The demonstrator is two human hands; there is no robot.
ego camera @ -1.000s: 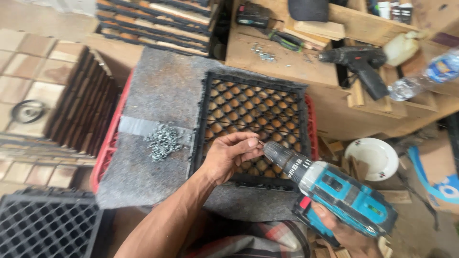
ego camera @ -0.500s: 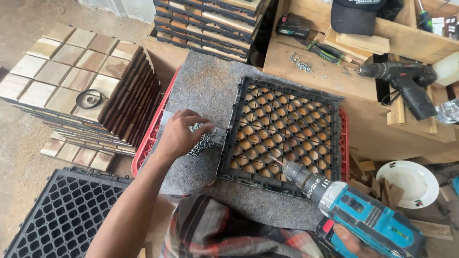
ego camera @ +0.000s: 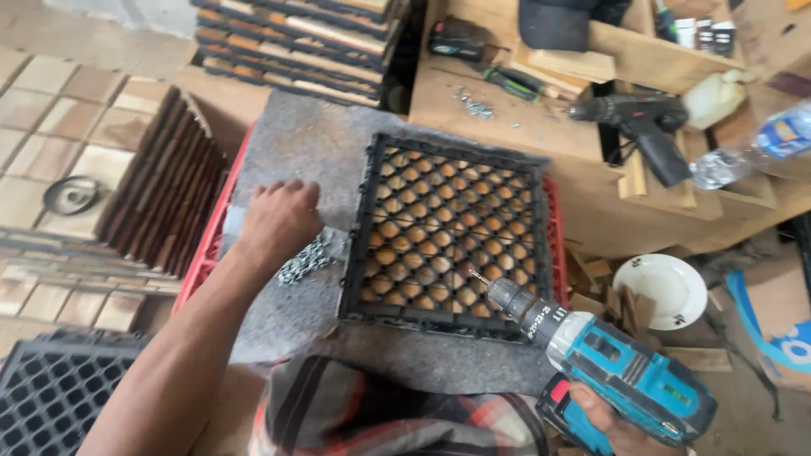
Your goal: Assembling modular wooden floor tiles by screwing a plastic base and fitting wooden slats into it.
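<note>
Left hand (ego camera: 279,221) has settled deeper onto the screw pile (ego camera: 306,258) since half a second ago, and the drill has swung its bit over the grid.

I see my left hand lying palm down on the loose screws, fingers curled over them; whether it has pinched one I cannot tell. My right hand (ego camera: 621,422) is wrapped tight round the grip of the blue cordless drill (ego camera: 604,359), whose bit hangs just above the black plastic grid tile (ego camera: 452,224) resting on the grey felt pad (ego camera: 304,139). Around it: a stack of wooden tiles (ego camera: 160,203) to the left, a black drill (ego camera: 646,127) on the wooden bench (ego camera: 524,127), a white plate (ego camera: 661,291). Nothing lies between the bit and the grid.
</note>
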